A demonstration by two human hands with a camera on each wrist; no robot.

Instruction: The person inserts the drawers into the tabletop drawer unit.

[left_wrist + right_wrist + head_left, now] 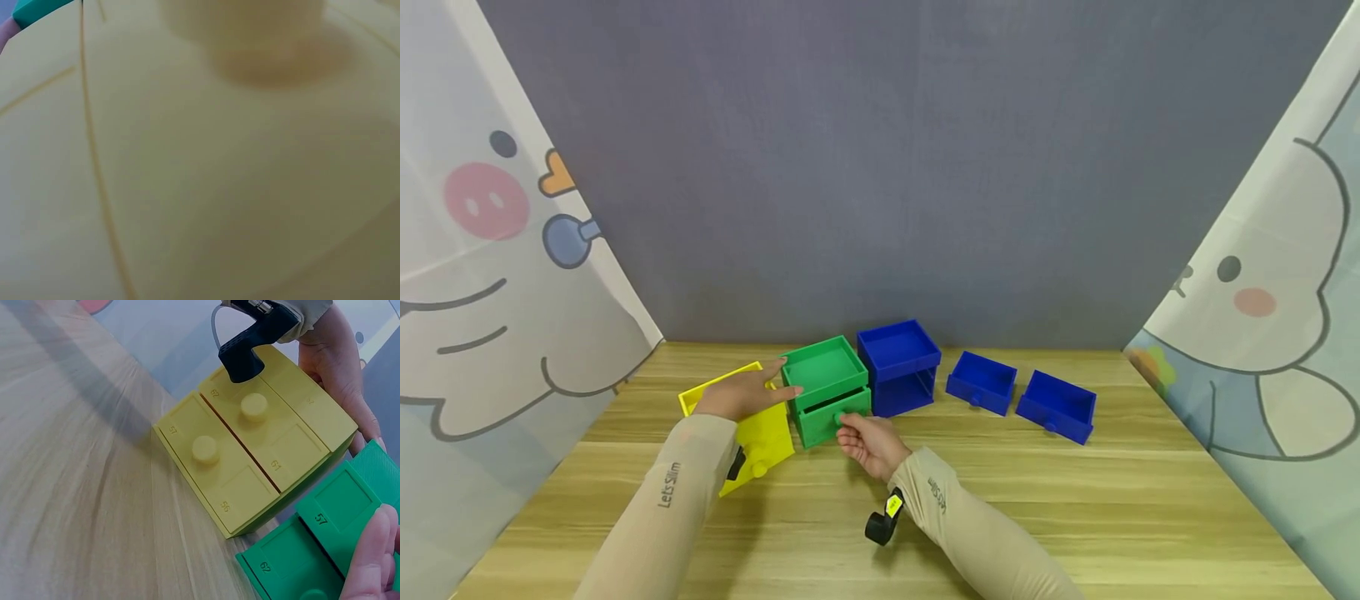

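Observation:
In the head view a green drawer cabinet stands left of centre, with a dark gap above a drawer front. My right hand pinches that front's round knob between thumb and finger. Stretched out over the yellow cabinet, my left hand has its fingers spread and the tips at the green cabinet's left edge. The right wrist view shows green drawer fronts beside the yellow fronts, my right fingers over the green, and part of my left hand behind. The left wrist view is blurred and shows no fingers clearly.
An open-fronted blue cabinet stands just right of the green one. Two separate blue drawers lie farther right on the wooden table. A grey panel rises behind, with printed cloths at the sides.

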